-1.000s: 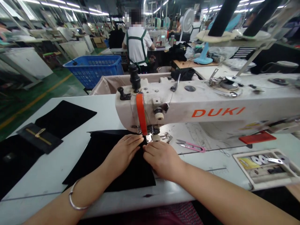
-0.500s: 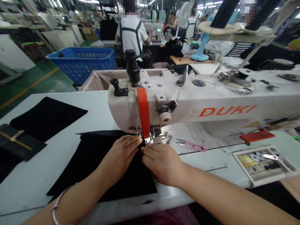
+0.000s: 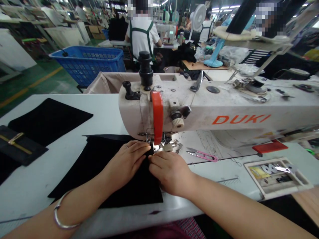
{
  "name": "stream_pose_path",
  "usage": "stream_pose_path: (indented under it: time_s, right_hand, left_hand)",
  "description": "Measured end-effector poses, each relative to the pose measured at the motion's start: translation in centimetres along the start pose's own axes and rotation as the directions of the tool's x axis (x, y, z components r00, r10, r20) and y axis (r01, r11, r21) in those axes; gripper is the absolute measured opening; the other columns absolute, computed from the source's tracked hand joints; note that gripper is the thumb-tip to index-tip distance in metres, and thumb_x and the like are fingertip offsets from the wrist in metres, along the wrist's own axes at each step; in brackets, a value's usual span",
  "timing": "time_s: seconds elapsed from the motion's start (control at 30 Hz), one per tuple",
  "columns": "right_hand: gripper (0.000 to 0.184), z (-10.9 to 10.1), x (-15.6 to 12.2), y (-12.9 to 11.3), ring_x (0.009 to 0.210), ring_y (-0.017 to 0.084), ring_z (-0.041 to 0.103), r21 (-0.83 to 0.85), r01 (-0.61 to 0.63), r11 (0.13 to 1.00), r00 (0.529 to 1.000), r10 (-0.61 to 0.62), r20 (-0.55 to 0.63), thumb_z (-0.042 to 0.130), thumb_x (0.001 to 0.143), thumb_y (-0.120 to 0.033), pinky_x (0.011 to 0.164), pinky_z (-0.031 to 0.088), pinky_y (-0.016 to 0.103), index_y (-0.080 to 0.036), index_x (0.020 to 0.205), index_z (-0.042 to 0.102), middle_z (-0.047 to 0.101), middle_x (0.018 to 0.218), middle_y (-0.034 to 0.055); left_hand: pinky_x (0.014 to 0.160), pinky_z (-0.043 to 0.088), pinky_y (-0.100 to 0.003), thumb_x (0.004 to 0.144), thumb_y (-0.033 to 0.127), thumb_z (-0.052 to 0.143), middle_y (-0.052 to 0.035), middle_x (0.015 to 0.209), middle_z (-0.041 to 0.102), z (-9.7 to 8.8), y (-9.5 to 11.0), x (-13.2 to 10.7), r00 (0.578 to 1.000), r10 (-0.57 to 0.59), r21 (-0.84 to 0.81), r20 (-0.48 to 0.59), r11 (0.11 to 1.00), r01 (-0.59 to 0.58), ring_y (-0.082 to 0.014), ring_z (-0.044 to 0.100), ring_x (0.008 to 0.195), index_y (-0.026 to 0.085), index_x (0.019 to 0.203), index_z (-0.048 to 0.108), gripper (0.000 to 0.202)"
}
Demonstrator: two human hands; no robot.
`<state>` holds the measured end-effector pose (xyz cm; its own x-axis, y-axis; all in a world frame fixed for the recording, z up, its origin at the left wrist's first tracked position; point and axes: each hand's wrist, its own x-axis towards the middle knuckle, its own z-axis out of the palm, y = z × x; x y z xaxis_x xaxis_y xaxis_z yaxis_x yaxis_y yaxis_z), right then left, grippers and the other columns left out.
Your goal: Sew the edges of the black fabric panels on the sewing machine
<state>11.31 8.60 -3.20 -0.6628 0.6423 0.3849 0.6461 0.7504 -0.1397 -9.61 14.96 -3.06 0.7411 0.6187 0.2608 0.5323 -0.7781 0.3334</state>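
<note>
White tabletop (image 3: 109,114), sewing machine (image 3: 199,114) upon it! Left hand (image 3: 127,161) lies on black cloth (image 3: 91,162), fingers extended; right hand (image 3: 171,171) pinches the edge.

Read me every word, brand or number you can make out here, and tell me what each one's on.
"DUKI": orange letters on the sewing machine.
Ruler scale on the table: too small to read.
Yellow sticker under the machine's arm: too blurred.
</note>
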Motion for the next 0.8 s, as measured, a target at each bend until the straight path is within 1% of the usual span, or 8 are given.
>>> stream_pose_path:
  time_s: [0.27,0.43,0.47,0.53,0.6,0.67,0.77,0.8]
  right_hand:
    - [0.017,0.7,0.3,-0.1,0.093,0.023,0.063,-0.010,-0.023,1.000,1.000,0.023,-0.011,0.050,0.094,-0.011,0.080,0.052,0.035,-0.017,0.087,0.064,0.070,0.102,0.0100]
    - [0.023,-2.2,-0.4,0.2,0.113,0.023,0.062,0.079,-0.067,0.995,0.995,0.060,0.082,0.054,0.091,-0.009,0.098,0.047,0.040,-0.016,0.110,0.065,0.069,0.122,0.0108]
    - [0.032,-3.2,-0.9,0.4,0.119,0.023,0.059,0.110,-0.090,0.990,0.990,0.076,0.122,0.055,0.088,-0.006,0.104,0.043,0.042,-0.017,0.117,0.063,0.066,0.128,0.0099]
    - [0.049,-5.1,-2.0,1.2,0.126,0.022,0.056,0.127,-0.153,0.980,0.974,0.128,0.185,0.054,0.083,0.001,0.112,0.036,0.045,-0.019,0.128,0.058,0.062,0.136,0.0082]
    - [0.051,-6.0,-2.9,2.3,0.126,0.023,0.055,0.078,-0.192,0.978,0.965,0.173,0.199,0.053,0.084,0.004,0.111,0.036,0.045,-0.020,0.129,0.058,0.063,0.135,0.0078]
    - [0.034,-5.7,-3.0,3.6,0.116,0.025,0.059,-0.010,-0.231,0.973,0.962,0.230,0.149,0.057,0.089,-0.001,0.100,0.043,0.042,-0.018,0.117,0.064,0.067,0.121,0.0089]
    - [0.003,-3.9,-1.8,4.9,0.095,0.025,0.058,-0.102,-0.308,0.946,0.950,0.311,0.024,0.065,0.092,-0.016,0.081,0.047,0.037,-0.015,0.094,0.066,0.066,0.096,0.0099]
    - [0.005,-3.3,-1.3,5.1,0.091,0.025,0.056,-0.109,-0.320,0.941,0.947,0.322,-0.003,0.065,0.093,-0.020,0.077,0.046,0.036,-0.014,0.091,0.066,0.065,0.094,0.0103]
  left_hand:
    - [0.110,0.043,-0.054,0.103,0.024,0.043,-0.0129,0.134,0.063,0.5,-0.8,0.0,0.999,0.000,0.014,0.037,1.000,0.000,-0.0289,0.055,0.126,0.013,0.129,0.062,0.034]
    - [0.112,0.043,-0.053,0.102,0.026,0.046,-0.0112,0.137,0.062,-0.7,-1.0,0.2,0.996,0.006,-0.002,0.086,1.000,-0.006,-0.0268,0.056,0.129,0.018,0.134,0.059,0.036]
    - [0.114,0.042,-0.053,0.101,0.031,0.050,-0.0109,0.142,0.059,-1.2,-0.6,-0.3,0.994,0.008,-0.018,0.112,1.000,-0.006,-0.0267,0.053,0.133,0.019,0.139,0.055,0.040]
    - [0.116,0.040,-0.054,0.092,0.046,0.065,-0.0118,0.155,0.045,-2.0,0.8,-1.7,0.984,0.007,-0.049,0.180,0.999,0.002,-0.0294,0.044,0.142,0.021,0.151,0.041,0.068]
    - [0.117,0.038,-0.057,0.081,0.054,0.075,-0.0124,0.162,0.032,-2.4,2.5,-3.6,0.973,0.007,-0.057,0.230,0.998,0.006,-0.0328,0.034,0.148,0.023,0.157,0.028,0.094]
    - [0.117,0.038,-0.055,0.087,0.041,0.071,-0.0095,0.162,0.033,-2.3,3.7,-5.4,0.976,0.026,-0.049,0.216,0.999,-0.016,-0.0308,0.033,0.149,0.025,0.156,0.029,0.083]
    - [0.118,0.038,-0.048,0.093,0.013,0.047,-0.0035,0.157,0.043,-1.6,4.1,-6.9,0.990,0.005,-0.077,0.138,0.997,0.006,-0.0231,0.036,0.148,0.027,0.152,0.038,0.061]
    - [0.118,0.039,-0.046,0.093,0.010,0.042,-0.0021,0.155,0.046,-1.4,4.0,-7.0,0.993,-0.026,-0.099,0.118,0.994,0.038,-0.0218,0.038,0.147,0.028,0.150,0.040,0.060]
